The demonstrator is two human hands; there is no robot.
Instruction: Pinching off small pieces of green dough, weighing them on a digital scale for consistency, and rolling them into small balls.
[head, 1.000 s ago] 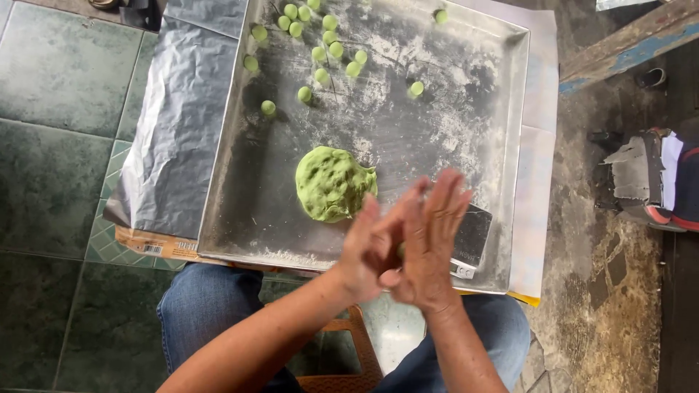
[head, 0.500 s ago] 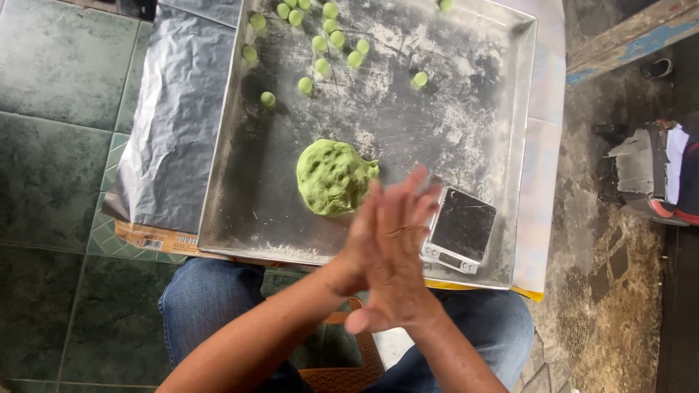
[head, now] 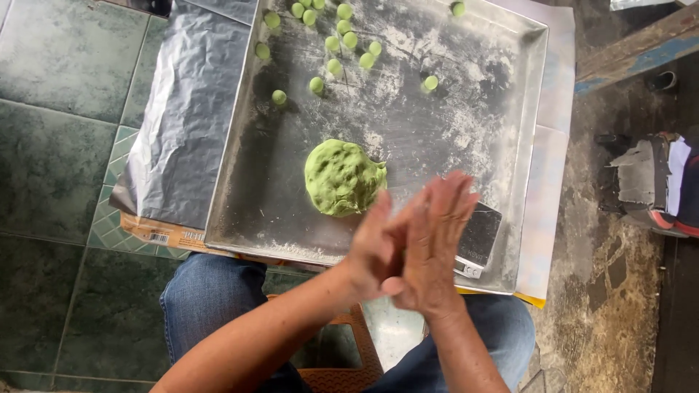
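Head view, left hand [head: 375,244], right hand [head: 431,244], palms pressed

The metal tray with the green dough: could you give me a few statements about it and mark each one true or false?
1. A big lump of green dough lies on the metal tray. True.
2. The small green balls sit at the tray's near edge. False: they are at the far end.
3. The left hand and right hand are pressed together. True.
4. The tray rests on a red cloth. False: crinkled foil lies beside it.
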